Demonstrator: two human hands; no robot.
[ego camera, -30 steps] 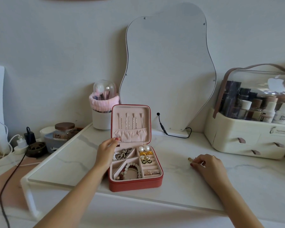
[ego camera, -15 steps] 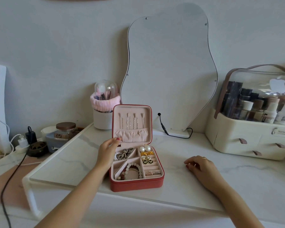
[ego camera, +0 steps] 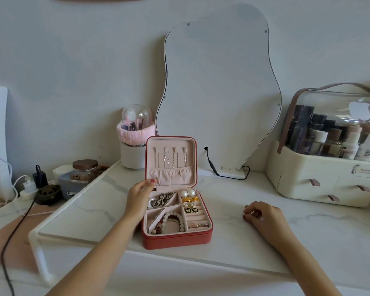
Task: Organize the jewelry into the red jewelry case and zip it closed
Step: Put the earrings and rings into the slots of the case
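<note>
The red case (ego camera: 176, 239) stands open near the front edge of the white marble-look tabletop (ego camera: 233, 201), at about 6 o'clock from the wavy-edged mirror (ego camera: 220, 88). Its shell is smooth and leather-like, square with rounded corners; the lining is soft pink velvet. The lid (ego camera: 171, 161) stands upright, with thin silver chains (ego camera: 169, 158) hanging above a gathered fabric pocket. The tray is cut into compartments: a tangled metal chain (ego camera: 161, 199) at 11 o'clock, two round pearls (ego camera: 188, 193) and gold pieces at 1 o'clock, butterfly earrings (ego camera: 190, 210) in the ribbed rolls on the right, and a bead bracelet (ego camera: 174, 220) of pale and reddish stones at 6 o'clock.

The left hand (ego camera: 140, 198) rests at the case's left side, and its fingertips touch the lower left corner of the lid; the fingers are gently bent, not wrapped around it. The right hand (ego camera: 263, 216) lies on the tabletop at 3 o'clock from the case, well apart from it, with fingers curled under. Whether it pinches something small I cannot tell.

At 10 o'clock from the case stands a white cup (ego camera: 132, 153) with a fluffy pink band and a clear dome. At 2 o'clock sits a cream plastic organizer (ego camera: 327, 180) with a transparent cover.
</note>
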